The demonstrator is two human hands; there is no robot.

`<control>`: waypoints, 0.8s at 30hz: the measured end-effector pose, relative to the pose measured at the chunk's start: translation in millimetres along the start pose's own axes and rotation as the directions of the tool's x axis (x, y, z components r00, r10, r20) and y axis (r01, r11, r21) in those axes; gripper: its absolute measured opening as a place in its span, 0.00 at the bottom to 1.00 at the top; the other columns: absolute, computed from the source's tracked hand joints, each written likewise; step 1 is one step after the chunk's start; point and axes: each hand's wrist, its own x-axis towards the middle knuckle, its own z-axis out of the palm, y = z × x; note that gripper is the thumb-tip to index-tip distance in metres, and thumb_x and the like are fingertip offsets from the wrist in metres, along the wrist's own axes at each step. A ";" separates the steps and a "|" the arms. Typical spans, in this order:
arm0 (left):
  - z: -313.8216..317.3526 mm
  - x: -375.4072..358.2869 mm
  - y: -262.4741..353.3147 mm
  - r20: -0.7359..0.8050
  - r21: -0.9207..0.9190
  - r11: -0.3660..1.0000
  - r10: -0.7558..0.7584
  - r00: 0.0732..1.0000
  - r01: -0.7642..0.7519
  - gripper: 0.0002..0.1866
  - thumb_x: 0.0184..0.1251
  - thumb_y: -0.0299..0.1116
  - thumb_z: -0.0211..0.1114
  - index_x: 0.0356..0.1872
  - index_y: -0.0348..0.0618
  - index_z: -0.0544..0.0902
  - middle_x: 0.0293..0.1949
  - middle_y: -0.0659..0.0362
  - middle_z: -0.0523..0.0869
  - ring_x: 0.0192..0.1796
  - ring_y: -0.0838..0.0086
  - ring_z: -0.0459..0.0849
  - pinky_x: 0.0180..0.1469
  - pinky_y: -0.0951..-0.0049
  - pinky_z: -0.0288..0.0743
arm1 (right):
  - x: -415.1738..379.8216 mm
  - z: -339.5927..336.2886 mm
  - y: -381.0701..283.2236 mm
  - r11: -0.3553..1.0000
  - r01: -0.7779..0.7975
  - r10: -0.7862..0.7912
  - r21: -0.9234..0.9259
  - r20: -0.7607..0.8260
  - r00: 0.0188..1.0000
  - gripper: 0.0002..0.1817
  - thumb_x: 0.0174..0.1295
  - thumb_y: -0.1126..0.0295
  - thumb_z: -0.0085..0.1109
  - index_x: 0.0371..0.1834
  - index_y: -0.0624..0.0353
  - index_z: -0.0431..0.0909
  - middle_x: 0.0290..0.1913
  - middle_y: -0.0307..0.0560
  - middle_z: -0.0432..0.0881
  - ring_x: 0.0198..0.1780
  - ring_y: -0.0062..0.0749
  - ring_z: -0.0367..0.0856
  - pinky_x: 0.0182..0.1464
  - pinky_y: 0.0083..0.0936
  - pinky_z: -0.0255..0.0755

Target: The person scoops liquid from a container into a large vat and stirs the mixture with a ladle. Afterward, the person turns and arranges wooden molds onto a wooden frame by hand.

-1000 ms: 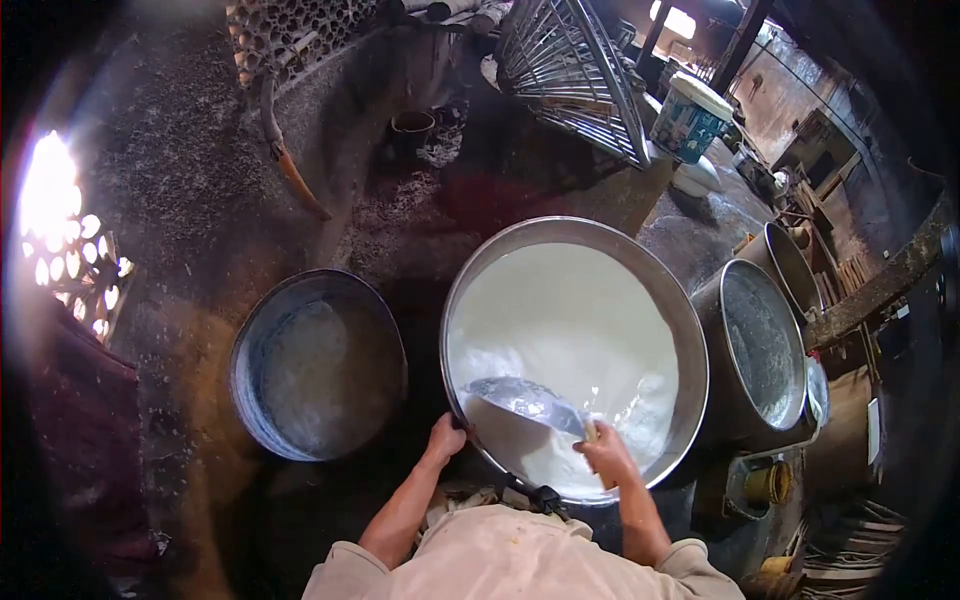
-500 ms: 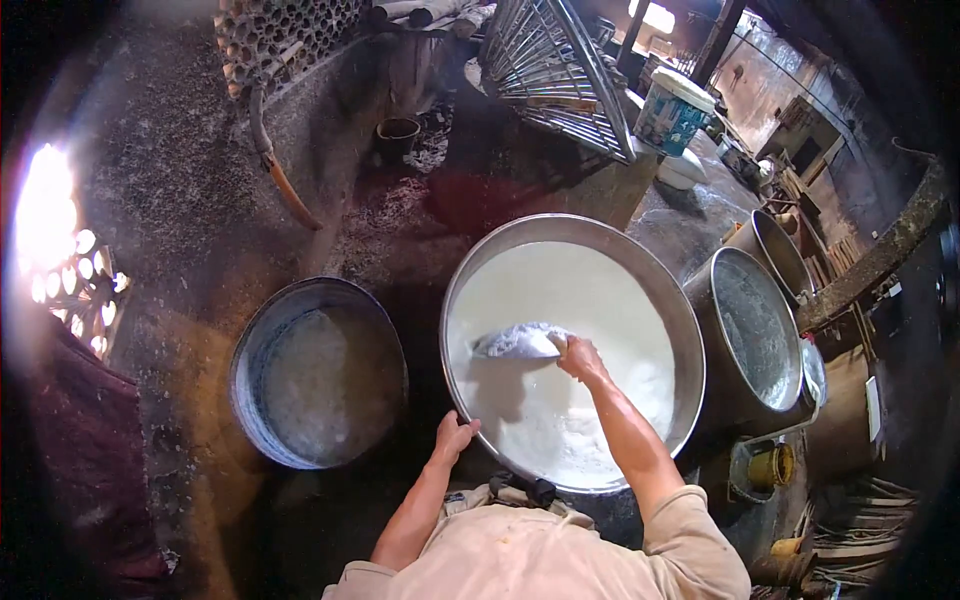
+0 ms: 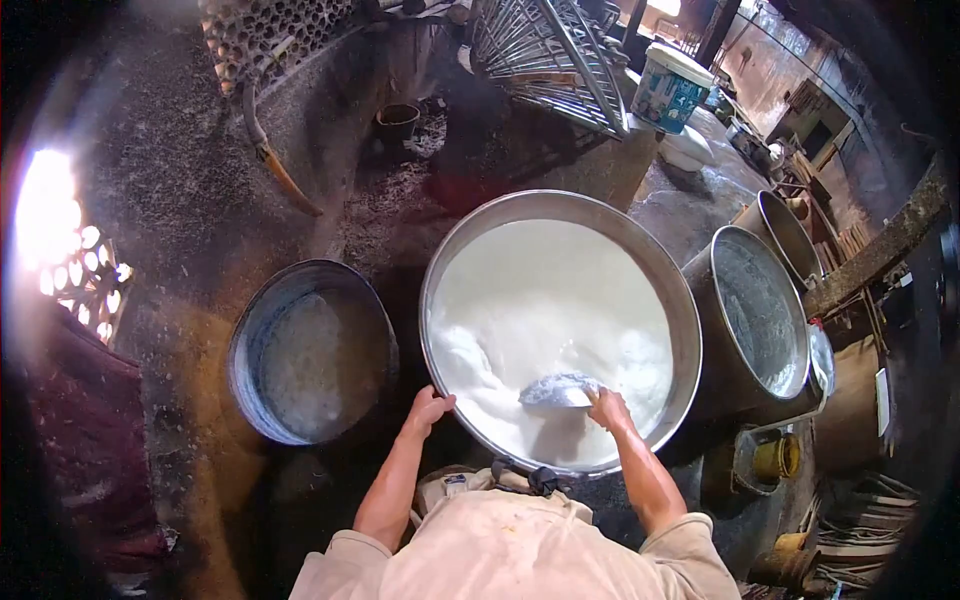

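Observation:
A wide metal basin (image 3: 437,238) in front of my body holds white, milky liquid (image 3: 560,262) with thicker foam-like mounds along its near half. At the near left of the basin, my left hand (image 3: 430,408) is closed on its rim. My right hand (image 3: 606,408) is over the near right part of the liquid, fingers wrapped round the end of a shallow, pale scoop (image 3: 558,388). The scoop points left, close over the white surface, and casts a shadow on it. My right fingers cover the scoop's gripped end.
To the left stands a smaller round tub (image 3: 243,345) with cloudy contents. A deep metal vat (image 3: 715,290) of greyish liquid is close on the right, with another pot (image 3: 790,235) behind it. A lidded bucket (image 3: 668,90), a yellow container (image 3: 775,458) and a slanting wooden post (image 3: 880,245) are farther right.
My right hand has drawn the scoop toward my body and slightly right, from mid-basin to the near side. My left hand stays on the rim. The view has shifted slightly.

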 end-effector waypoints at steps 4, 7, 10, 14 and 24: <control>3.0 0.0 -5.6 -0.016 -0.014 1.000 0.020 1.000 -0.020 0.21 0.59 0.31 0.70 0.53 0.35 0.78 0.47 0.53 0.84 0.47 0.66 0.81 0.51 0.66 0.73 | -27.8 -4.4 50.6 0.999 0.051 -0.051 -0.010 -0.045 0.998 0.22 0.51 0.66 0.59 0.49 0.64 0.78 0.40 0.64 0.84 0.42 0.53 0.84 0.46 0.42 0.79; 0.4 4.8 -13.5 -0.004 -0.015 1.000 -0.012 1.000 0.012 0.21 0.60 0.34 0.70 0.53 0.39 0.76 0.46 0.56 0.83 0.44 0.67 0.79 0.44 0.65 0.72 | -59.2 -46.2 74.7 0.998 -0.013 0.014 -0.057 0.023 1.000 0.22 0.48 0.67 0.60 0.49 0.61 0.78 0.41 0.63 0.84 0.47 0.54 0.83 0.51 0.43 0.76; 0.1 10.7 -19.8 0.012 0.000 1.000 -0.029 0.999 0.029 0.21 0.62 0.37 0.69 0.54 0.44 0.74 0.48 0.58 0.81 0.48 0.65 0.77 0.46 0.56 0.68 | -88.0 -91.9 96.5 0.999 -0.030 0.030 0.028 0.002 1.000 0.23 0.47 0.66 0.62 0.49 0.61 0.77 0.37 0.61 0.84 0.38 0.50 0.85 0.41 0.39 0.78; 11.2 3.0 -20.3 -0.077 -0.024 1.000 -0.009 0.997 0.007 0.19 0.62 0.36 0.68 0.52 0.43 0.75 0.45 0.57 0.81 0.45 0.68 0.77 0.42 0.60 0.70 | -101.7 -152.3 121.4 0.963 0.017 -0.011 0.269 -0.026 1.000 0.27 0.46 0.72 0.65 0.54 0.59 0.77 0.23 0.44 0.80 0.17 0.23 0.75 0.17 0.24 0.70; 15.1 1.9 -17.2 -0.107 -0.019 0.999 -0.042 0.993 0.040 0.19 0.66 0.36 0.65 0.53 0.40 0.73 0.42 0.56 0.81 0.42 0.68 0.78 0.38 0.61 0.70 | 27.9 -136.6 131.7 0.979 -0.028 0.129 0.203 -0.504 0.854 0.23 0.49 0.71 0.60 0.51 0.63 0.75 0.35 0.64 0.84 0.40 0.56 0.85 0.43 0.47 0.78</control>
